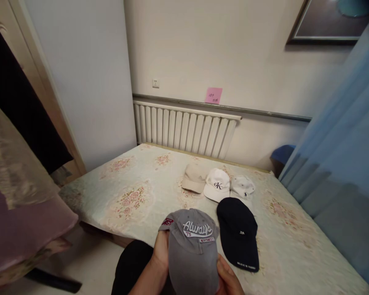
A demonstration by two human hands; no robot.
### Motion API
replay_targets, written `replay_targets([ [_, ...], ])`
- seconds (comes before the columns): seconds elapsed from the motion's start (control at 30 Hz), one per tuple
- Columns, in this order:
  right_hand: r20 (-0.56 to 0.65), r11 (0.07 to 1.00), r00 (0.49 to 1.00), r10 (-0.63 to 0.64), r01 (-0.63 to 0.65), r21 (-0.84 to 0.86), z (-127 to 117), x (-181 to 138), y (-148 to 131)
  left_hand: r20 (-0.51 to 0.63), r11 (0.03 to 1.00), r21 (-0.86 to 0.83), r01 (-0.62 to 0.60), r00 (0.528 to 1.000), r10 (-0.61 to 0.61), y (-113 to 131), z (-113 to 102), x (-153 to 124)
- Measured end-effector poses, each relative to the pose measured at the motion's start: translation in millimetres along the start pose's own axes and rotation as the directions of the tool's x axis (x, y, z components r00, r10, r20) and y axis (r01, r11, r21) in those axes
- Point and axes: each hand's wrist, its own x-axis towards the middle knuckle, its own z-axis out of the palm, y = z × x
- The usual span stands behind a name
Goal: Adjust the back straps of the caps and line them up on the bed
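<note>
A grey baseball cap point(193, 254) with raised white "Always" lettering is held up in front of me, its brim pointing down toward me. My left hand point(161, 250) grips its left side, the fingers hidden behind the crown. At the right edge of the brim, my right hand point(227, 276) pinches the cap. Just right of it, a dark navy cap point(238, 233) lies on the bed. Farther back sit a beige cap point(193, 178), a white "CK" cap point(217, 184) and a white cap with a small dark logo point(242, 186), side by side.
The bed point(95, 196) has a pale floral cover. Behind it are a white radiator point(184, 127) and a pipe along the wall. A blue curtain point(335, 155) hangs at right. Clothes point(18, 123) hang at left beside a pale cabinet side point(89, 82).
</note>
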Motion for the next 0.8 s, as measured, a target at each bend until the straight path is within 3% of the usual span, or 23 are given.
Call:
replay_targets([
  [0.2, 0.038, 0.999, 0.999, -0.014, 0.013, 0.043, -3.3, 2.6, -3.9, -0.025, 0.989, 0.112, 0.096, 0.995, -0.094, 9.6, -0.6, -17.2],
  [0.37, 0.092, 0.999, 0.996, -0.012, 0.009, 0.033, 0.0, -2.0, -9.5, 0.081, 0.991, 0.106, 0.079, 0.993, -0.088, 16.3, 5.0, -25.6],
  [0.57, 0.234, 0.994, 0.967, 0.1, -0.089, -0.058, 13.6, -18.4, -21.6, -0.05, 0.962, 0.164, 0.218, 0.976, -0.213, 20.2, 1.0, -25.1],
  [0.8, 0.054, 0.999, 0.998, 0.01, -0.013, 0.046, 0.0, -6.1, -27.0, 0.019, 0.962, 0.207, 0.176, 0.983, -0.184, 9.8, -6.8, -31.2],
])
